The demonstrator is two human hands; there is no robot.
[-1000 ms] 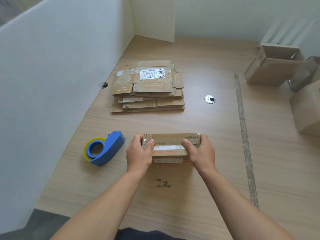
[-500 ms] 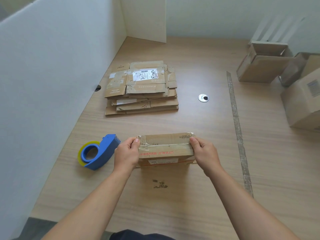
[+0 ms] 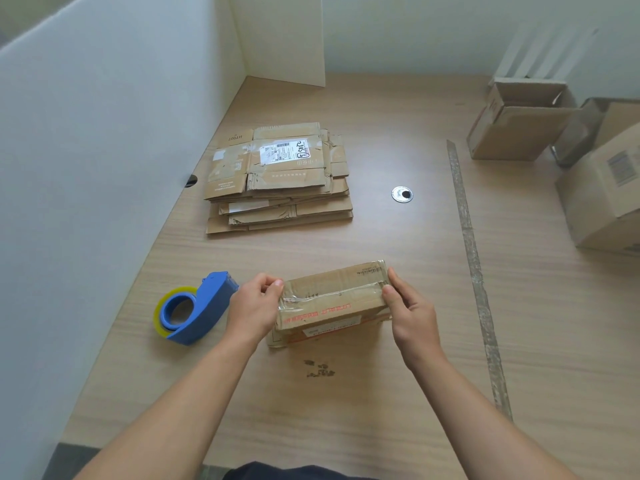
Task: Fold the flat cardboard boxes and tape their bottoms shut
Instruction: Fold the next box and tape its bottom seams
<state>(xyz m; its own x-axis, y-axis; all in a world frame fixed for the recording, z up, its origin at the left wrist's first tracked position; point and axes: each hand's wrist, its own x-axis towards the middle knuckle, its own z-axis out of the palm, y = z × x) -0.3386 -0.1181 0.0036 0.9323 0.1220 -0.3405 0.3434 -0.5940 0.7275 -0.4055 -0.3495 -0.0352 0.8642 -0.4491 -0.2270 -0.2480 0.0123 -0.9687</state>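
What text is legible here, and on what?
"HT002", upside down, on a flat carton in the stack.
Shipping label atop the stack: print and handwriting unreadable.
Held box: red print, barcode too blurred.
Right box's label: blurred.
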